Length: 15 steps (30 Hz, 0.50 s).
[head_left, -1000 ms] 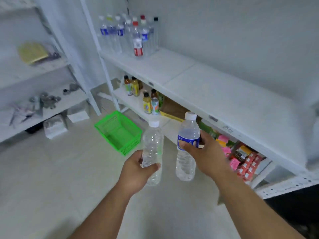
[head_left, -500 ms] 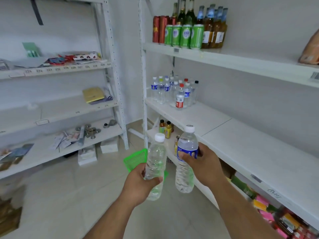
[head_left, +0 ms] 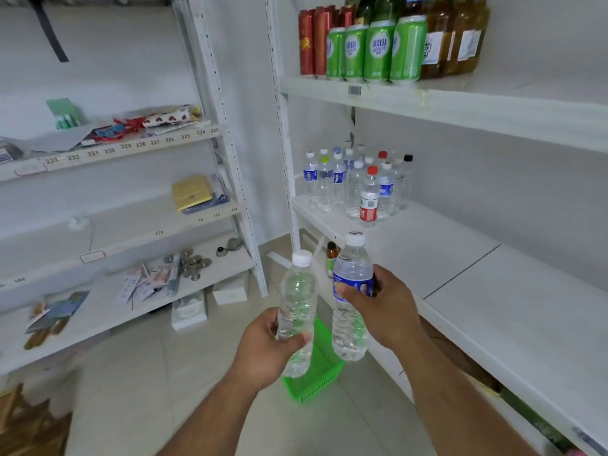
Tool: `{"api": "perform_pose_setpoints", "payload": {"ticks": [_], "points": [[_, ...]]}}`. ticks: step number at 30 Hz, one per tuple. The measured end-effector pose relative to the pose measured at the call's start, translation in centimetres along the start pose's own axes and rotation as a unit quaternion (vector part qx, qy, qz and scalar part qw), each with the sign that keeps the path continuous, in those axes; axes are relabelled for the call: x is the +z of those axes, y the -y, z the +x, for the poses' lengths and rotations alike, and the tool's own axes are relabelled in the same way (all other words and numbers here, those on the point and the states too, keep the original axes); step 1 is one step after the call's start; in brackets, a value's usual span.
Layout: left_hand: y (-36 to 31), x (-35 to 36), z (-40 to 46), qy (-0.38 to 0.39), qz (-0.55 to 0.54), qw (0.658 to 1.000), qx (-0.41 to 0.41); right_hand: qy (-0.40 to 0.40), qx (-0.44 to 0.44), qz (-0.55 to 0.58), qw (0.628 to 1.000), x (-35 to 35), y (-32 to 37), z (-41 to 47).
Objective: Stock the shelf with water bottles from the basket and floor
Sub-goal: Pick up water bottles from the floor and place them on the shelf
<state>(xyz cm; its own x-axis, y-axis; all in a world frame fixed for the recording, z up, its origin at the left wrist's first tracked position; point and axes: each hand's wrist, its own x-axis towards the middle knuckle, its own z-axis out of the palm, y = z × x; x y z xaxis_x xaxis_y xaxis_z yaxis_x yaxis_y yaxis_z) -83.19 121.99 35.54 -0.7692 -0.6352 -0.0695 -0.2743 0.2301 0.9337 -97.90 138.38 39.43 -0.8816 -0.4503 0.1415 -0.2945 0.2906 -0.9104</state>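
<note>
At lower centre, a clear bottle [head_left: 297, 311] is gripped by the left hand [head_left: 268, 348], and a blue-labelled bottle [head_left: 351, 299] by the right hand [head_left: 383, 307]; both are held near upright, caps up. Below, a green basket [head_left: 317, 373] is seen. Farther, at centre right, bottles [head_left: 357, 185] stand upright on the shelf [head_left: 493, 291].

both hands [head_left: 263, 347] [head_left: 383, 311] raised, fingers curled

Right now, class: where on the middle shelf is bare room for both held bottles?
The middle shelf is bare from the red-label bottle rightward, across the panel seam. Its far-left corner is crowded with the standing bottles.
</note>
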Motion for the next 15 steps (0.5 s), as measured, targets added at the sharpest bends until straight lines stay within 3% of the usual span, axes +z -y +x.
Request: {"api": "perform_pose_setpoints", "payload": {"ticks": [15], "points": [[0.8,-3.4,16.6,0.065,-0.026,0.997,0.024,-0.054,-0.008,-0.002,0.999,6.6,1.6,11.9]]}}
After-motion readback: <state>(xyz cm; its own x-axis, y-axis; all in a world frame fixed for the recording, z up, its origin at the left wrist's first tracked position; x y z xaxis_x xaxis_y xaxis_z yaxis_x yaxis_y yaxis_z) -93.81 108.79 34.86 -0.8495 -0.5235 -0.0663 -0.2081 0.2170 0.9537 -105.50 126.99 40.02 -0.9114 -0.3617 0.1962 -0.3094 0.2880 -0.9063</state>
